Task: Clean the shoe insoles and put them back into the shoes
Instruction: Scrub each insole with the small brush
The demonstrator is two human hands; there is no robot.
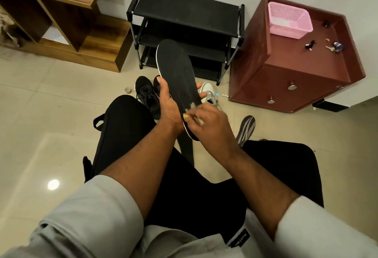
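Observation:
My left hand point(168, 104) grips a long black insole with a white rim point(176, 71) from its left edge, holding it tilted above my knees. My right hand point(210, 122) is closed on a small brush point(193, 119) whose pale bristles touch the heel part of the insole, where whitish foam or dust sits. A pair of black laced shoes point(146, 94) stands on the floor just behind the left hand. A white and grey shoe point(208, 94) sits to the right, partly hidden by the insole. A grey striped insole point(246, 128) lies on the floor at right.
A black shoe rack point(184, 12) stands against the wall ahead. A maroon cabinet point(286, 77) at right carries a pink basket point(288, 19) and keys. A wooden shelf unit point(61, 22) is at left. A small jar point(128, 90) sits on the tiled floor.

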